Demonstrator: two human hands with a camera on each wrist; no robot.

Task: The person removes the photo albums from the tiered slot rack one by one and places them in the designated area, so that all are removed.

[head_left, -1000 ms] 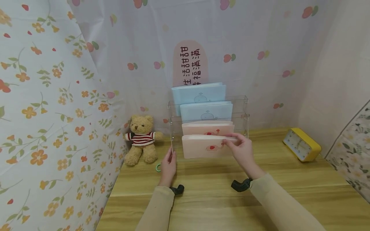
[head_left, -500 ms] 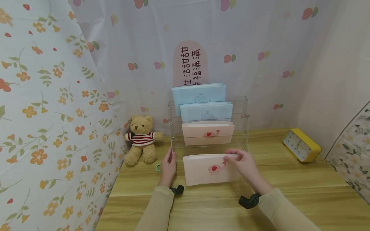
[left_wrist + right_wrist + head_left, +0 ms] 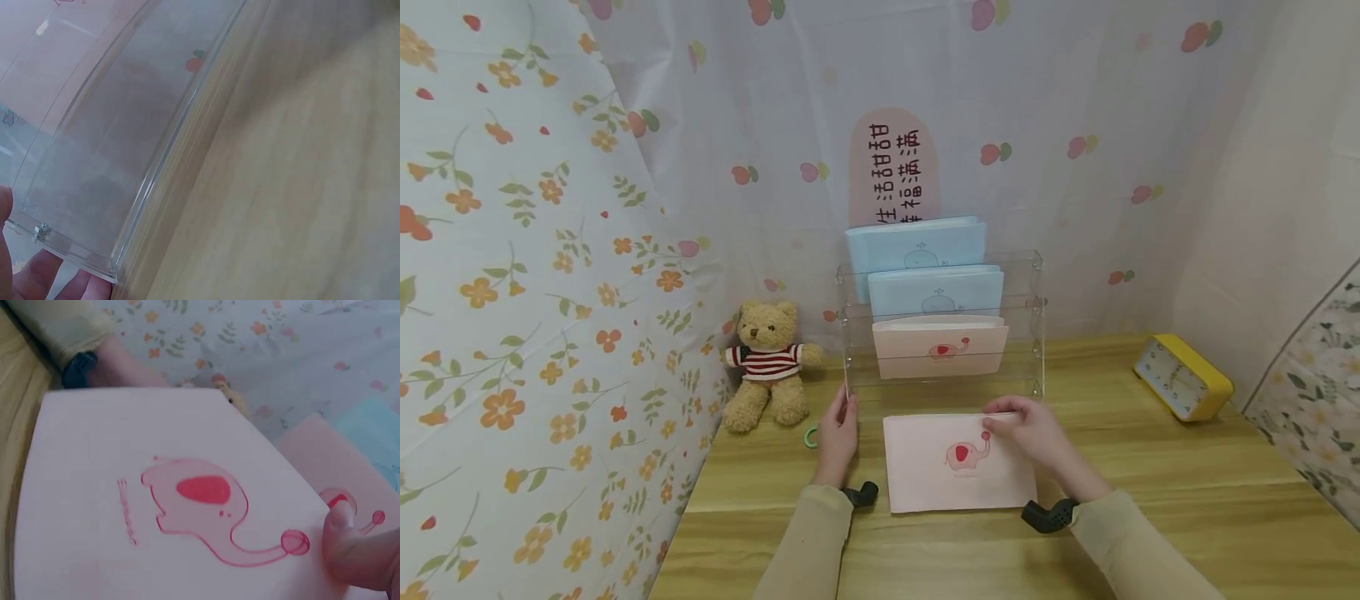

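My right hand (image 3: 1037,437) pinches the upper right corner of a pink notebook (image 3: 921,471) with an elephant drawing, thumb on its front. The notebook is low over the table, in front of a clear acrylic rack (image 3: 1037,260). In the right wrist view, the notebook's elephant cover (image 3: 206,481) fills the middle, with my thumb (image 3: 350,544) at its edge. My left hand (image 3: 837,433) holds the rack's lower left side, thumb and fingers around its clear panel (image 3: 112,169). Another pink notebook (image 3: 902,346) and two blue whale notebooks (image 3: 895,292) stand tiered in the rack.
A teddy bear (image 3: 767,367) in a striped shirt sits left of the rack. Near my left hand lies a green ring (image 3: 810,437). A yellow alarm clock (image 3: 1191,375) stands at the right back of the wooden table (image 3: 1150,483). Patterned curtains (image 3: 1060,100) hang behind.
My right hand has drawn the front pink notebook out of the rack, toward me and down, and its cover now tilts flatter. My left hand has stayed on the rack.
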